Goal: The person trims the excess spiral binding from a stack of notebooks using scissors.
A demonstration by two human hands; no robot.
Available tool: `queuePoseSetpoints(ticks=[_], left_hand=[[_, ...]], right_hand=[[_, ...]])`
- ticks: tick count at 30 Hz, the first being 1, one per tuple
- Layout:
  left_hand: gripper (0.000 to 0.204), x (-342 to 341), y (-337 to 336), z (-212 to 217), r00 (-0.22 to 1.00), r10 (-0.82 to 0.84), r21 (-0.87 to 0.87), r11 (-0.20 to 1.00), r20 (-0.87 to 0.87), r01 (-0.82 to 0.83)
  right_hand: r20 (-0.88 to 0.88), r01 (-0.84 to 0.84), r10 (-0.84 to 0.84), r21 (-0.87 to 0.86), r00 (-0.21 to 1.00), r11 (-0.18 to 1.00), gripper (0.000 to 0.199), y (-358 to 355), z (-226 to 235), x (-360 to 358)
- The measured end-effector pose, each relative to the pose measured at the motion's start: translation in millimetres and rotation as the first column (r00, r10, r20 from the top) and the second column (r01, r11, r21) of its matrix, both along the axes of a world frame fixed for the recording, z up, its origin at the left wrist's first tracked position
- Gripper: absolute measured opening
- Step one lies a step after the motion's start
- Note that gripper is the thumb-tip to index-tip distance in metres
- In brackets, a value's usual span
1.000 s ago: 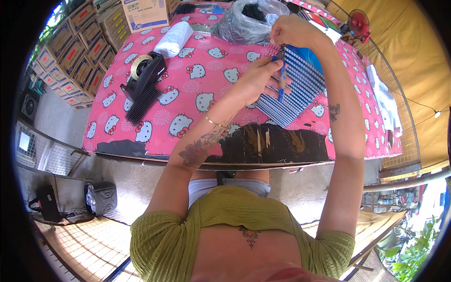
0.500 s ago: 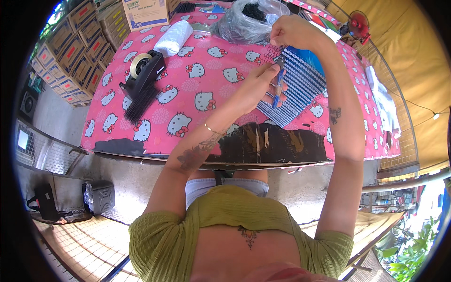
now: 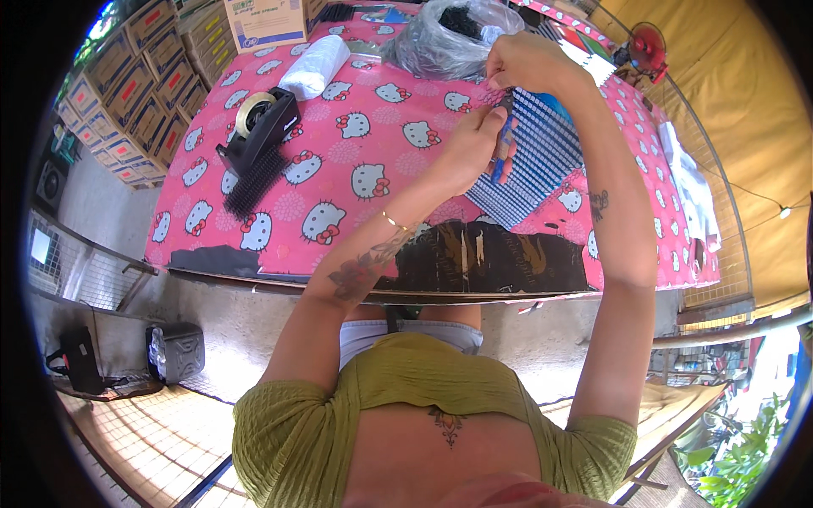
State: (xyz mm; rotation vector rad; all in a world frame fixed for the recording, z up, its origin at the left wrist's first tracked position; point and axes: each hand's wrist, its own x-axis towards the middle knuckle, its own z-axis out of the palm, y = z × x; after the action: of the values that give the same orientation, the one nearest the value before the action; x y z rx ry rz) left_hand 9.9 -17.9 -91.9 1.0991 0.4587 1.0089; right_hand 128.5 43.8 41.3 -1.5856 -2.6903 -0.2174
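Note:
My left hand (image 3: 470, 151) is closed around blue-handled pliers (image 3: 505, 140), or a similar cutter, with the dark jaws pointing away from me. Just beyond the jaws, my right hand (image 3: 529, 63) has its thumb and fingers pinched together. A piece of dark, thin mesh (image 3: 489, 93) hangs by those fingertips, partly hidden by them. Under both hands lies a blue and white gridded sheet (image 3: 529, 173) on the pink patterned tabletop (image 3: 339, 182). Behind my right hand stands a clear plastic bag (image 3: 415, 51) of black material.
A black tape dispenser (image 3: 269, 131) sits on the left, beside a black mesh piece (image 3: 254, 186). Beyond it are a white roll (image 3: 316, 68) and a carton (image 3: 264, 24). Stacked boxes (image 3: 127, 93) stand far left; a red fan (image 3: 646, 49) is far right.
The pliers' handles look closer together in my left hand, which has shifted slightly. My right hand stays pinched near the jaws, a little lower.

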Motion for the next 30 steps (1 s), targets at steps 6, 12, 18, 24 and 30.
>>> queuePoseSetpoints(ticks=[6,12,18,24,30], left_hand=[[0.040,-5.2,-16.7,-6.3,0.997,-0.048,-0.024,0.999,-0.067,0.046],[0.037,-6.8,-5.2,-4.8,0.999,-0.014,-0.084,0.996,-0.045,0.010],[0.037,-3.8,0.1,-9.4,1.000,-0.022,-0.041,0.999,-0.014,0.021],[0.040,-4.1,-13.7,-17.7,0.998,-0.042,-0.062,0.997,-0.052,0.039],[0.040,-2.7,-11.1,-11.0,0.999,0.019,-0.112,0.993,-0.042,-0.023]], right_hand=[[-0.126,-0.269,0.314,0.284,0.941,0.920,0.018,15.6,-22.3,15.1],[0.036,-0.036,0.034,0.081,0.999,0.996,0.030,8.0,-22.8,-4.6],[0.168,0.081,-0.067,-0.077,0.983,0.994,0.037,-5.0,-8.4,-5.6],[0.087,0.012,-0.010,-0.030,0.996,0.999,0.034,1.1,-14.9,5.2],[0.187,0.028,-0.011,-0.086,0.982,0.996,0.032,-2.9,-10.4,-6.2]])
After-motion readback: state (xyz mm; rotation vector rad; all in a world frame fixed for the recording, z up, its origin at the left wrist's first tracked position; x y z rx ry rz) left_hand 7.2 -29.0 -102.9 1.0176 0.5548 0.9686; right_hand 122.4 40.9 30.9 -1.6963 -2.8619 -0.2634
